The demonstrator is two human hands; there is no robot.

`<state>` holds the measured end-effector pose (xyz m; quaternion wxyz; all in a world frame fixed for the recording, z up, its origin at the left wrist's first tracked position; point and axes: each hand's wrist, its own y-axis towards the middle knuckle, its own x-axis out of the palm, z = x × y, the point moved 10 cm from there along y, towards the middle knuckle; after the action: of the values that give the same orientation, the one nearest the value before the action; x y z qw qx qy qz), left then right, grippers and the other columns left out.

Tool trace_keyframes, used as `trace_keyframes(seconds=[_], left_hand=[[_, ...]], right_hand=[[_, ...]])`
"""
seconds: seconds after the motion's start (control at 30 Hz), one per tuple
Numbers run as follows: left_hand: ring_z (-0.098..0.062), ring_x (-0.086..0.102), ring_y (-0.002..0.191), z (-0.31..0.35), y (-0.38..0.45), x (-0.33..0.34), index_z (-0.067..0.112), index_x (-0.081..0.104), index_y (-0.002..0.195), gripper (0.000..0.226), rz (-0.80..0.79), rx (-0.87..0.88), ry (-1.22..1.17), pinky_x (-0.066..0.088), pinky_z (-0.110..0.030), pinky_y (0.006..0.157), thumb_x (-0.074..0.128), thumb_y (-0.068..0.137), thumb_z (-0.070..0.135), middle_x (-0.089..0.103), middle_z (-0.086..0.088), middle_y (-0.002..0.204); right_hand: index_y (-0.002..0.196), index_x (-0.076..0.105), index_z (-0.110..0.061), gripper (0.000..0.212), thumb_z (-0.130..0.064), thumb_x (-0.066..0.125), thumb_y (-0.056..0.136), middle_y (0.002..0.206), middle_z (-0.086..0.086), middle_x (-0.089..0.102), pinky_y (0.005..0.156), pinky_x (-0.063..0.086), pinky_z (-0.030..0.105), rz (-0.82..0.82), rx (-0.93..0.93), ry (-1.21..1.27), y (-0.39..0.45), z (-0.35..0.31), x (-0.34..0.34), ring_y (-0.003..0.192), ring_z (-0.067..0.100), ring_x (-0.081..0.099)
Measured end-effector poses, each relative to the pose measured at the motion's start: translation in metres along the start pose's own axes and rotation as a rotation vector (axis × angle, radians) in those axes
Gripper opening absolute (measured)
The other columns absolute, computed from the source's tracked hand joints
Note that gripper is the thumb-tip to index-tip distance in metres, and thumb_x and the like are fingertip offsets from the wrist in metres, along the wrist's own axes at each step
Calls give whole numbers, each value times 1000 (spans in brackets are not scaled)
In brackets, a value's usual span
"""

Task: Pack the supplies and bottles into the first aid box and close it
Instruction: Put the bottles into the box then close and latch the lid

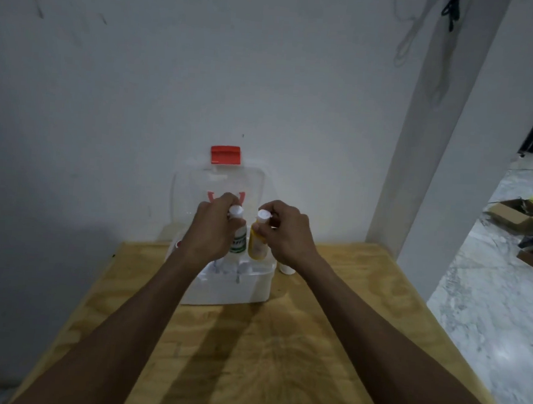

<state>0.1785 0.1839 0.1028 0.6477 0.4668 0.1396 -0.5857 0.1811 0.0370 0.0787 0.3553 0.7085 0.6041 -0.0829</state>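
Note:
A white first aid box stands open on the wooden table, its clear lid upright against the wall with a red latch on top. My left hand grips a white bottle with a green label by its cap, upright over the box. Beside it my right hand holds a yellow bottle with a white cap, also upright over the box. White supplies lie inside the box, partly hidden by my hands.
A small white bottle stands on the table just right of the box. A white wall is directly behind the box. A white pillar rises at the right, with cardboard boxes on the floor beyond.

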Motion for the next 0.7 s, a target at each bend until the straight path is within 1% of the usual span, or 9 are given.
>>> trace_keyframes(seconds=[0.03,0.1,0.2,0.27,0.33,0.4,0.53,0.7], left_hand=[[-21,60,82,-2,1,7,11,60,104,14,-31,0,29,41,-23,66,60,90,12,68,-11,98],[-26,62,86,-8,2,20,11,60,100,11,-92,-27,64,42,-28,67,61,89,11,67,-11,97],[-23,61,82,-16,0,34,9,61,97,11,-169,-80,89,42,-29,66,65,87,8,67,-12,95],[-24,61,81,-19,-2,41,7,62,100,14,-200,-98,100,45,-30,66,66,87,7,67,-13,96],[-25,62,81,-20,-2,44,6,62,103,17,-208,-109,99,51,-34,71,66,86,8,67,-14,97],[-26,63,84,-19,-1,45,6,62,105,19,-216,-115,98,55,-35,77,66,86,8,66,-14,100],[-28,63,91,-16,1,46,6,62,108,22,-223,-118,109,53,-35,82,65,87,8,66,-15,104],[-27,63,91,-17,2,50,6,62,109,23,-231,-132,94,52,-34,84,66,87,9,66,-14,106]], right_hand=[[96,66,-15,17,-19,73,81,94,1,71,84,54,46,-25,13,-26,2,5,6,88,22,66],[94,67,-13,18,-19,75,79,93,4,71,81,54,47,-68,32,-80,4,14,16,87,26,66],[93,68,-9,19,-16,76,77,92,10,72,77,56,47,-139,46,-137,5,23,30,81,30,68],[94,69,-8,21,-16,77,76,94,12,71,78,56,47,-176,50,-174,4,26,36,83,31,68],[96,69,-7,22,-14,78,77,97,13,69,80,55,45,-195,41,-230,4,26,39,86,30,65],[97,70,-5,21,-10,76,78,97,14,69,79,56,45,-208,33,-257,3,26,41,84,30,65],[98,69,-3,19,-7,74,79,98,14,68,78,56,44,-220,20,-312,4,22,45,84,30,63],[98,68,-6,19,-8,74,80,102,11,66,78,54,40,-219,17,-371,5,24,47,89,28,59]])
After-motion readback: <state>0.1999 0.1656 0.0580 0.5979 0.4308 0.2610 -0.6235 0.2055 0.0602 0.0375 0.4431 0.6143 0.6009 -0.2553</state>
